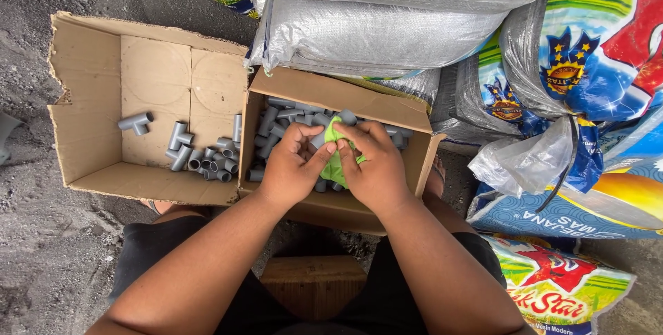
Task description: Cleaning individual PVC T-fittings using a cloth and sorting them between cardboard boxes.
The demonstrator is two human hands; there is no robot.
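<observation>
On the gritty floor (41,259), over the nearer box (331,93), your left hand (293,169) and right hand (376,166) together clasp a green cloth (335,162) around a grey fitting (319,140), directly between them.

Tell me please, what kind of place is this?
Probably a storeroom or shop yard: cardboard boxes of grey pipe fittings sit on a gritty floor beside stacked woven sacks.
</observation>
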